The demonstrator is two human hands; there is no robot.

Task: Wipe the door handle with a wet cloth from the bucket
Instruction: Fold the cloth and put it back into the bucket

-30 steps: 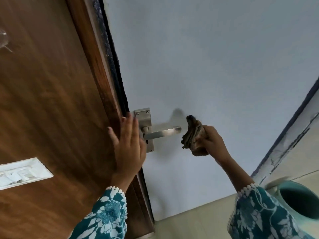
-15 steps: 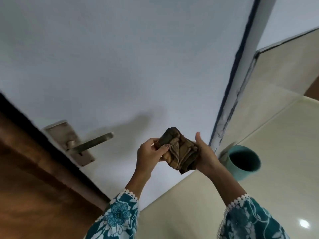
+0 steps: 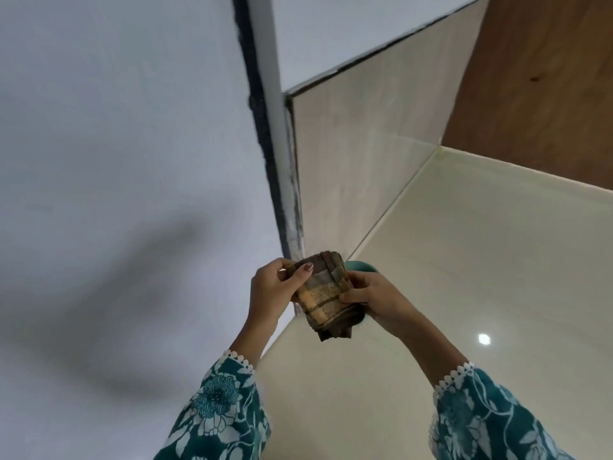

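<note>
A folded brown and yellow checked cloth (image 3: 323, 293) is held between both hands in the middle of the view. My left hand (image 3: 273, 287) grips its left edge with thumb on top. My right hand (image 3: 371, 293) grips its right side. Just behind the cloth and my right hand peeks a sliver of the teal bucket (image 3: 360, 265), mostly hidden. The door handle is out of view.
A pale grey wall (image 3: 116, 144) fills the left side. A white door frame edge (image 3: 278, 127) with a dark strip runs down the centre. Beige wall tile (image 3: 365, 144) and glossy cream floor (image 3: 481, 260) lie to the right, with a brown wooden panel (image 3: 547, 78) at top right.
The view swung right, away from the door and its handle, which left the frame. My left hand came off the door and joined the right on the cloth, now over the bucket.
</note>
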